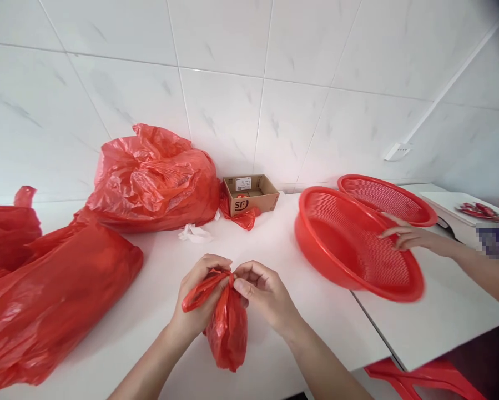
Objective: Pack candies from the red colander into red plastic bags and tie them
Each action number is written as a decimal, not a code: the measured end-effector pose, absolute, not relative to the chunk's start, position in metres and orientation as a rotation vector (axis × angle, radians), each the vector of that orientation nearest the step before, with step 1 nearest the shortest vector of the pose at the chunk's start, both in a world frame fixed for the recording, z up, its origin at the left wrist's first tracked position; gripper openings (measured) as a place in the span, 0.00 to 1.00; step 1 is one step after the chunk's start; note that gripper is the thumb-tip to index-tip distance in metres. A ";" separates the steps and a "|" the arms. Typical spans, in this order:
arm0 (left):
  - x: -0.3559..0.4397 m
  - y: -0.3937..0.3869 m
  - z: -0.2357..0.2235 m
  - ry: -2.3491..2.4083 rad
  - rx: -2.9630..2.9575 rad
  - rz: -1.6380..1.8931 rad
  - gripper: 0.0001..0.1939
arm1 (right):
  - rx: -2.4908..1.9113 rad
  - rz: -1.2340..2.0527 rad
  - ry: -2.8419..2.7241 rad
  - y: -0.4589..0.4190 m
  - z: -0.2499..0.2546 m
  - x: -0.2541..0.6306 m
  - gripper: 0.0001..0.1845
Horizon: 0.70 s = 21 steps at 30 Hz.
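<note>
A small red plastic bag (228, 339) hangs between my hands near the front of the white table, its neck gathered and twisted. My left hand (199, 289) is closed around the bag's neck, and a loop of its handle sticks out to the left. With thumb and fingertips, my right hand (263, 291) pinches the gathered top from the other side. Through the thin plastic, what the bag contains cannot be made out.
Large red plastic bags (157, 183) fill the left side. A cardboard box (251, 197) and crumpled white tissue (195, 233) lie behind my hands. At right, another person's hand (407, 233) tilts a red basket (332, 244) beside a second basket (386, 194). A red stool (424, 380) stands below.
</note>
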<state>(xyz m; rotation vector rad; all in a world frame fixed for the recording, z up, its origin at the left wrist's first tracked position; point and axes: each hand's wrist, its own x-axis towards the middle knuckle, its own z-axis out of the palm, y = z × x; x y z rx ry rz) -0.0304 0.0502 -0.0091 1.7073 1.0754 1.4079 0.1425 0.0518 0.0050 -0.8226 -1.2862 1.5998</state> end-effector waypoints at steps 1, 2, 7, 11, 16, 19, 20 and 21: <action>-0.032 0.050 -0.007 1.065 1.753 1.392 0.06 | -0.815 1.627 -1.288 0.053 0.007 0.145 0.13; -0.034 0.050 -0.005 1.050 1.795 1.371 0.06 | -0.805 1.664 -1.299 0.054 0.010 0.147 0.13; -0.046 0.050 0.015 0.903 1.925 1.129 0.04 | -0.818 1.826 -1.410 0.056 0.022 0.155 0.13; -0.053 0.051 0.030 0.889 1.901 0.915 0.03 | -0.821 1.968 -1.395 0.057 0.022 0.156 0.14; -0.049 0.050 0.025 0.898 1.786 0.854 0.05 | -1.001 1.346 -1.862 0.055 0.024 0.161 0.03; -0.046 0.051 0.016 0.980 1.787 0.851 0.05 | -0.995 0.533 -2.235 0.056 0.026 0.163 0.06; -0.046 0.051 0.013 1.015 1.794 0.860 0.06 | -0.976 0.354 -2.300 0.056 0.025 0.164 0.06; -0.047 0.052 0.010 1.047 1.798 0.881 0.06 | -0.968 0.235 -2.337 0.056 0.023 0.164 0.07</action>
